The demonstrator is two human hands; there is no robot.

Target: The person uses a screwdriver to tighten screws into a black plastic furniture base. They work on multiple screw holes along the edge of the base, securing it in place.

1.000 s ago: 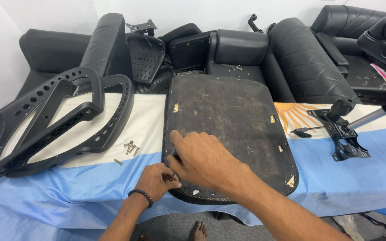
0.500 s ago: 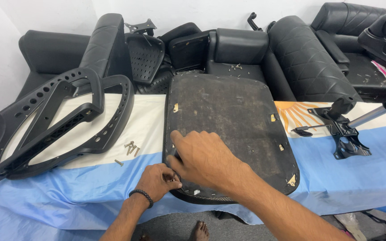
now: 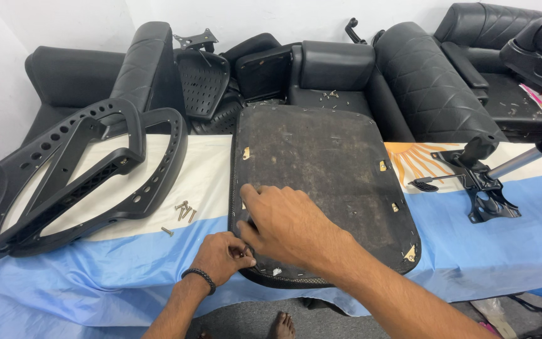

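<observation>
Left hand grip: the left hand (image 3: 224, 256) is curling its fingers together at the near left edge of the seat base (image 3: 324, 188), pinching something too small to make out against the rim; a dark band is sitting on its wrist.
Right hand grip: the right hand (image 3: 286, 226) is lying palm down on the seat base, fingers spread flat and pressing on the board, clasping nothing; its forearm is reaching in from the near right.
Hand relation: the two hands are touching or nearly touching at the near left corner of the board, the right one partly covering the left one's fingertips.
Seat base: the dark, worn panel is lying flat in the middle of the table, its near edge hanging slightly over the table's edge.
Screws: a small cluster of screws (image 3: 184, 210) is lying just left of the seat base, well clear of both hands.
Backrest frame: a black perforated plastic frame (image 3: 83, 176) is resting on the left part of the table.
Chair mechanism: a black metal bracket with a lever (image 3: 481, 182) is lying on the right.
Surface: a blue and white cloth (image 3: 95, 282) is covering the table.
Room: black sofas and chair parts (image 3: 421, 75) are crowding the far side against a white wall.
</observation>
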